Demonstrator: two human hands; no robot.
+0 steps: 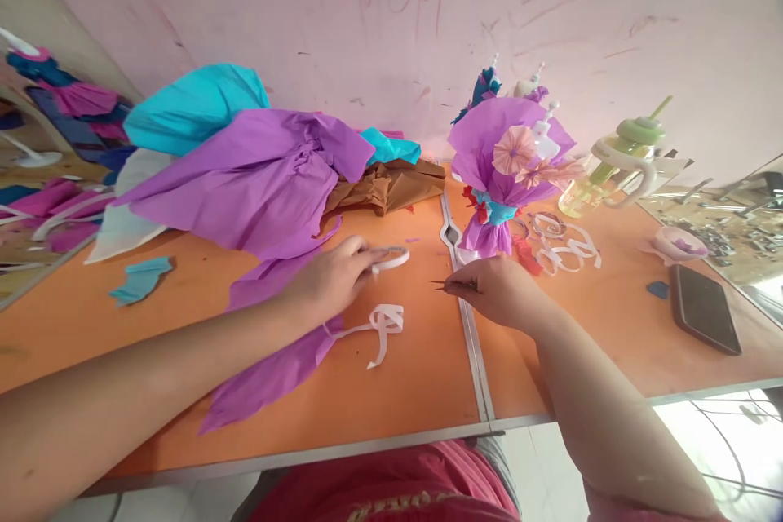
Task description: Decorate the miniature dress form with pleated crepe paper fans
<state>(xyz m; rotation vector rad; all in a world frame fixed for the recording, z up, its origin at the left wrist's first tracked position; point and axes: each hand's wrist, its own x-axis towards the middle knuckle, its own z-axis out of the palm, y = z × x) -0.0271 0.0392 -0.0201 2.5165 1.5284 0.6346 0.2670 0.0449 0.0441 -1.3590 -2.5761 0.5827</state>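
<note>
My left hand (pixel 342 273) reaches over the orange table with its fingers closed at the edge of a small white tape roll (pixel 395 263). In my right hand (pixel 498 289), a small pointed tool (pixel 438 285) with two thin tips pokes out to the left; its rest is hidden by the fingers. A strip of purple crepe paper (pixel 269 379) runs beneath my left forearm. Beside it lies a curled white ribbon (pixel 385 322). Just behind my right hand stands a doll-like figure (pixel 498 151) dressed in purple paper with peach rosettes and a light-blue waist.
Crumpled purple paper (pixel 245 179), turquoise paper (pixel 196 106) and brown paper (pixel 391 186) pile up at the back left. White paper loops (pixel 568 253), a bottle with a straw (pixel 617 167), a pink bowl (pixel 679 245) and a phone (pixel 705 310) occupy the right. A metal seam (pixel 474 359) divides the tables.
</note>
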